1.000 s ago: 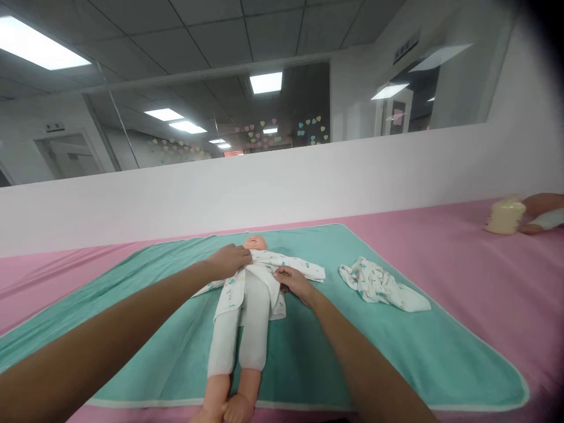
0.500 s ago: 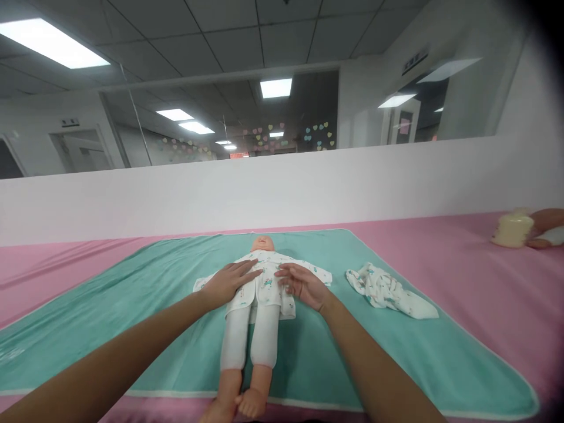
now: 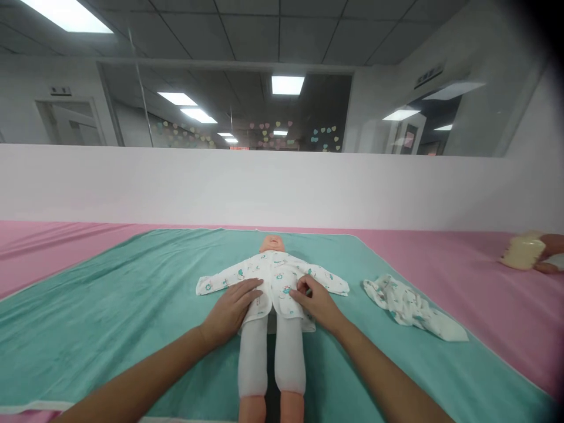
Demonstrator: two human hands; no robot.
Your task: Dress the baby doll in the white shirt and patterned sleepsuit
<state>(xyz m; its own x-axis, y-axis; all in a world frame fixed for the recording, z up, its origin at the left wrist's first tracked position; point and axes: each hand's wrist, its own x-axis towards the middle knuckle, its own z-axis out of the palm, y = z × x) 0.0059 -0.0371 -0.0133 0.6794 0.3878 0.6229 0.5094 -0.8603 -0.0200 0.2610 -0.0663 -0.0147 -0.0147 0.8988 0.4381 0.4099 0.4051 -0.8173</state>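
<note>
A baby doll lies on its back on a green blanket, its feet towards me. It wears a white baby shirt with small green prints; the sleeves are spread out to both sides and the front edges part over the legs. My left hand rests open on the shirt's left front, fingers stretched across the cloth. On the other side, my right hand has its thumb and forefinger closed in a pinch at the shirt's right front. White coverings wrap the doll's legs above bare shins.
Crumpled white printed clothing lies on the blanket to the right. Beyond it, on the pink sheet, another person's hand is at a pale yellow bottle. A white wall with windows above borders the back.
The view has shifted, and the doll now lies straighter. My right hand has gone from loosely curled fingers to a pinch on the shirt. My left hand stays on the cloth.
</note>
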